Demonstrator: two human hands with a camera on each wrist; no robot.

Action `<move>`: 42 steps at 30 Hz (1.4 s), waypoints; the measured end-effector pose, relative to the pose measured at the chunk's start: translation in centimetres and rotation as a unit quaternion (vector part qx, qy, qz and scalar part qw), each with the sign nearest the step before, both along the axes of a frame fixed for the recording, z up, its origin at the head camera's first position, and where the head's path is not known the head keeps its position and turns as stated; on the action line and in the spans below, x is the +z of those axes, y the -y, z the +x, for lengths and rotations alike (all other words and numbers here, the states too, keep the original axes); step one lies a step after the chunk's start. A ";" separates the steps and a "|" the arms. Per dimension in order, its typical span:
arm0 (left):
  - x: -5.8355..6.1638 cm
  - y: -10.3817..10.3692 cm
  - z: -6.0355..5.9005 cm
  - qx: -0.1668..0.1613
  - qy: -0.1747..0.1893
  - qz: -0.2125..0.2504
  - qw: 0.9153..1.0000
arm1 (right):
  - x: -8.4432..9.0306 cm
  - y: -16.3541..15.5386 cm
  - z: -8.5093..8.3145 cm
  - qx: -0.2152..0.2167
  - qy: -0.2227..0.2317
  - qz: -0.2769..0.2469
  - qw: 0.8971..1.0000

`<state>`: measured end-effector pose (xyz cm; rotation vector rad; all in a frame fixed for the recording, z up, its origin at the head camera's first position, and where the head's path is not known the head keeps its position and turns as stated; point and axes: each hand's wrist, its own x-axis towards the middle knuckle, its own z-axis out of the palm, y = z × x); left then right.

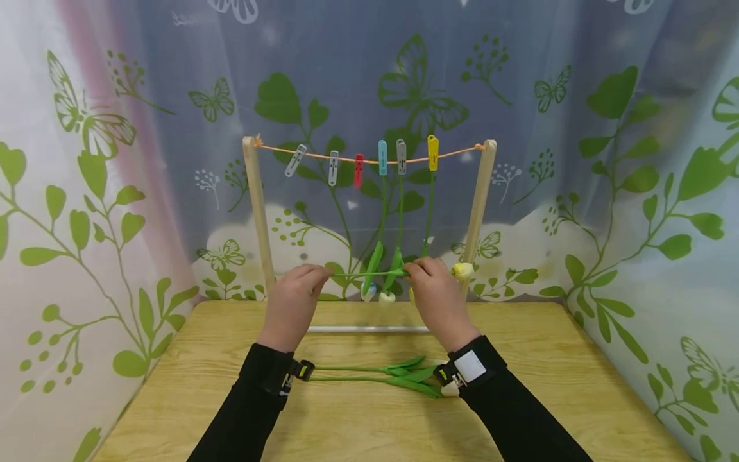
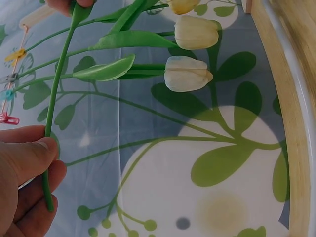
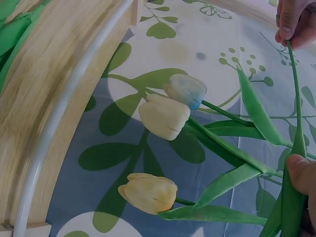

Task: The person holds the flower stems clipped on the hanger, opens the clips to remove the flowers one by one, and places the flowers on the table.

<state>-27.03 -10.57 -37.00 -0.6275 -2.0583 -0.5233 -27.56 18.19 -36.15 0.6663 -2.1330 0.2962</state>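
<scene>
While it is stretched level between two hands in front of the little drying rack, the tulip (image 1: 369, 274) hangs above the far edge of the wooden table (image 1: 190, 385), its yellow bloom (image 1: 462, 270) poking out just past the right hand. The left hand (image 1: 294, 305) pinches the bare end of the green stem between thumb and curled fingers; the right hand (image 1: 437, 298) grips the stem near the leaves, its fingers closed around it. Just behind the held stem, three tulips (image 1: 385, 256) hang heads down from the blue, grey and yellow clips (image 1: 401, 156) on the orange string (image 1: 456, 154), which is tied between two wooden posts (image 1: 258, 212). A red and two pale clips on the same string hold nothing. On the table, between the two black sleeves, lie more green stems (image 1: 375, 373) with leaves. A butterfly-and-leaf printed curtain (image 1: 635, 160) surrounds the table.
</scene>
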 end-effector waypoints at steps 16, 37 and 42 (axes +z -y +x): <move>-1.8 0.3 0.8 -0.001 0.014 0.008 1.000 | -2.2 0.7 0.8 -0.010 -0.027 -0.028 0.999; -1.5 0.2 1.5 0.004 0.000 0.026 1.000 | -2.3 1.2 1.4 0.009 -0.053 -0.089 0.995; -1.5 0.1 1.4 0.005 -0.002 0.029 1.000 | -2.2 1.3 1.4 0.009 -0.058 -0.095 0.994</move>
